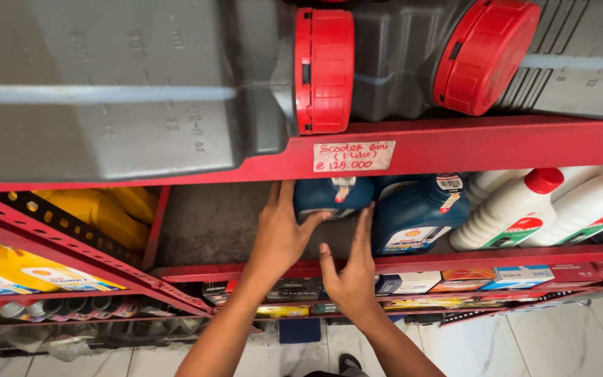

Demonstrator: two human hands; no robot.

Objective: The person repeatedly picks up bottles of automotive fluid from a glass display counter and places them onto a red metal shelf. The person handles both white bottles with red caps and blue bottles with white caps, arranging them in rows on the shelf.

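Left hand [280, 234] spread flat against blue bottle [331, 195], fingers apart, thumb touching its lower edge. Right hand [349, 274] open too, fingertips up on same bottle's right side. Bottle lies on red metal shelf [455, 260], second blue bottle [419, 215] just beside. White bottles, red caps [518, 209], further right. Grey ribbed jugs [106, 91] above. Yellow bottles [8, 269] left. White tile floor [525, 342] below.
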